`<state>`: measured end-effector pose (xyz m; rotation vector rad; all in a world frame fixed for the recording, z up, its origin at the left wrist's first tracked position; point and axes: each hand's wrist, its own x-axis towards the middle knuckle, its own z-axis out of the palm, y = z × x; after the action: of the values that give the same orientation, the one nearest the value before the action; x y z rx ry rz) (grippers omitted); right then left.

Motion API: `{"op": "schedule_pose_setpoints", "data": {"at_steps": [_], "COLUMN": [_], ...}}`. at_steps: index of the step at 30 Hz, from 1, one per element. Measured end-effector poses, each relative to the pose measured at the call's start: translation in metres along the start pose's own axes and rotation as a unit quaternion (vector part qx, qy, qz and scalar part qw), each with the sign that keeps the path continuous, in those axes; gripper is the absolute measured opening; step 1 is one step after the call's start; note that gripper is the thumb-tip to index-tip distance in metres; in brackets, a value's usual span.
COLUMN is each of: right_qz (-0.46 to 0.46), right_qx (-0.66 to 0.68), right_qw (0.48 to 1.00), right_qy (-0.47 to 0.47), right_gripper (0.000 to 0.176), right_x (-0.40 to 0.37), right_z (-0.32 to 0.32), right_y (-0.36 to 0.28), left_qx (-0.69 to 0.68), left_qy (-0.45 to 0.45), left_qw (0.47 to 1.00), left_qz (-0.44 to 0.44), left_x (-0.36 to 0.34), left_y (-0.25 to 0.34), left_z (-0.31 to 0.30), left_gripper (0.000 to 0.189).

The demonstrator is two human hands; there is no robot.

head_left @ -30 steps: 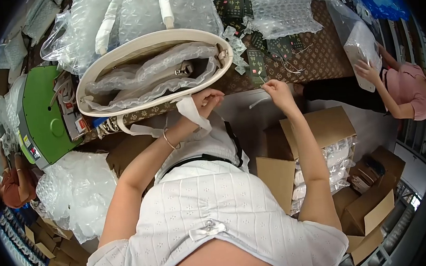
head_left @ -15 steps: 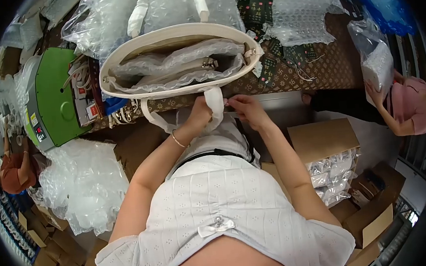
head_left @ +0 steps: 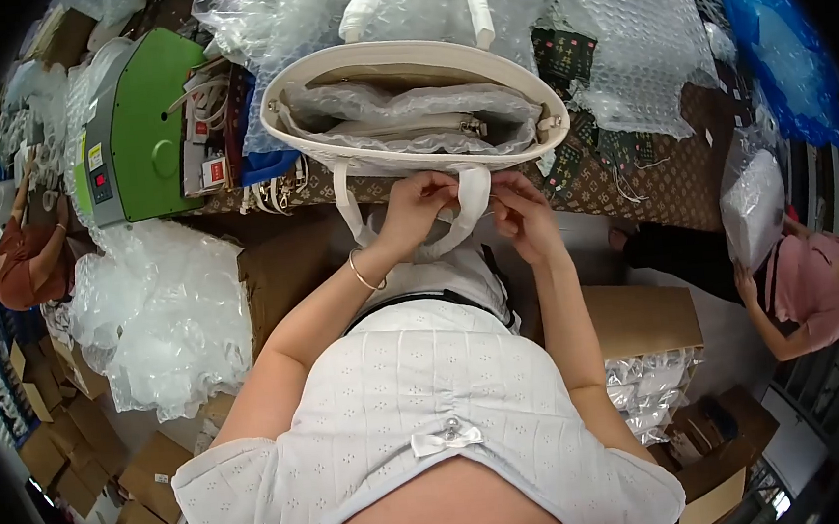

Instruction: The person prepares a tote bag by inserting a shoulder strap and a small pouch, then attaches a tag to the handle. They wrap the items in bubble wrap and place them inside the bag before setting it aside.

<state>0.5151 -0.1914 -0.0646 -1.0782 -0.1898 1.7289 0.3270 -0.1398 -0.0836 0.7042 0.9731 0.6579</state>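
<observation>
A cream handbag (head_left: 308, 157) stands at the table's edge, its top facing me and bubble wrap (head_left: 367, 101) stuffed inside. Its near handle (head_left: 474, 201), covered in white wrapping, hangs down toward me. My left hand (head_left: 416, 213) is closed on that handle from the left, fingertips pinched against it. On the handle's other side, my right hand (head_left: 529, 216) has thumb and fingers pinched together; whatever is between them is too small to make out. The far handle (head_left: 361, 15), wrapped too, stands up behind the opening.
A green machine (head_left: 148, 135) stands left on the patterned tabletop (head_left: 668, 168). Bubble wrap sheets (head_left: 619, 39) and dark tags (head_left: 561, 54) lie behind and right. An open carton (head_left: 641, 318) sits below right. One person (head_left: 810, 280) works at right, another (head_left: 30, 258) at left.
The view has shifted, so the bag appears farther right. My left fingers have moved to a pinch at the handle, and my right hand has turned, its fingers curling more beside it.
</observation>
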Motion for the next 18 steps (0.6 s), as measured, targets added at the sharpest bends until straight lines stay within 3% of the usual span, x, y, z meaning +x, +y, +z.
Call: {"op": "schedule_pose_setpoints", "data": {"at_steps": [1,3,4,7,8,11,16,18], "right_qz": [0.002,-0.003,-0.001,-0.076,-0.077,-0.202,-0.242,-0.201], "right_qx": [-0.003,0.072,0.073,-0.049,-0.049,-0.277,-0.227,-0.309], "right_qw": [1.0,0.994,0.994,0.981,0.981,0.939,0.943,0.929], "right_qy": [-0.007,-0.081,-0.082,-0.171,-0.174,-0.034,-0.018,-0.043], "right_gripper": [0.013,0.021,0.021,0.02,0.02,0.016,0.017,0.017], "right_x": [-0.008,-0.024,-0.027,-0.038,-0.038,-0.033,-0.038,-0.04], "right_z": [-0.002,-0.003,0.0,0.011,0.016,0.04,0.08,0.085], "right_y": [-0.009,-0.03,-0.037,-0.054,-0.057,-0.058,-0.056,-0.059], "left_qx": [0.123,0.361,0.362,0.333,0.334,0.183,0.067,0.024], "left_qy": [0.015,0.042,0.044,0.057,0.058,0.061,0.042,0.032], "left_qw": [0.989,0.904,0.904,0.881,0.879,0.931,0.964,0.974], "left_qz": [0.081,0.225,0.224,0.332,0.334,0.311,0.254,0.223], "left_x": [-0.01,-0.025,-0.03,-0.042,-0.043,-0.039,-0.036,-0.037], "left_y": [0.011,0.032,0.042,0.064,0.069,0.082,0.094,0.096], "left_z": [0.002,0.009,0.01,0.012,0.014,0.021,0.025,0.027], "left_gripper": [0.012,0.013,0.013,0.013,0.013,0.014,0.015,0.017]}}
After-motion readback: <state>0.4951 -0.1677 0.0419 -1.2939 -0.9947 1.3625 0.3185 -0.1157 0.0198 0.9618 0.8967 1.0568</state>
